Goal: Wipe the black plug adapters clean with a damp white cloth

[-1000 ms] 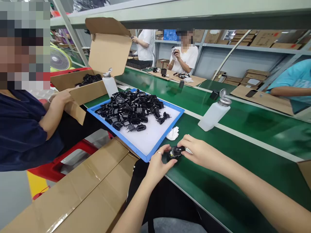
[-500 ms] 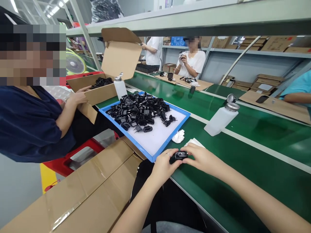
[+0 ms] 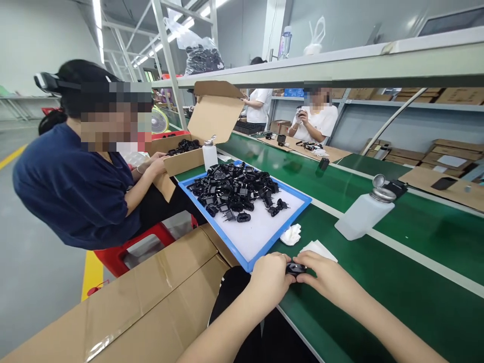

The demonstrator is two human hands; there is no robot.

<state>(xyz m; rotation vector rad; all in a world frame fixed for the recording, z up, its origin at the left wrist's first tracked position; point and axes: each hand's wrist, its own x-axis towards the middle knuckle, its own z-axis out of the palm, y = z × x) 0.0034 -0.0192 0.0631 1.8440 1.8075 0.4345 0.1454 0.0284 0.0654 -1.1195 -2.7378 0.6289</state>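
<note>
Both my hands hold one small glossy black plug adapter (image 3: 296, 269) low over the near edge of the green bench. My left hand (image 3: 269, 276) grips its left end, fingers closed and partly hidden behind the back of the hand. On its other end, the fingertips and thumb of my right hand (image 3: 320, 274) pinch it. Just beyond lie a crumpled white tissue (image 3: 291, 235) and a folded white cloth (image 3: 318, 250). To the left, a blue-rimmed tray (image 3: 247, 263) carries a heap of black plug adapters (image 3: 234, 189), several with pins showing.
A white pump bottle (image 3: 365, 217) with its metal lid up stands right, a black object (image 3: 396, 188) behind it. Another bottle (image 3: 209, 155) is behind the tray. At left a co-worker (image 3: 75, 176) reaches into an open carton (image 3: 185, 162). Closed cartons (image 3: 143, 297) sit beside my legs.
My view has tilted up and swung left, so everything sits lower and further right. My left hand has turned over the adapter, covering more of it. A black object now shows behind the right bottle.
</note>
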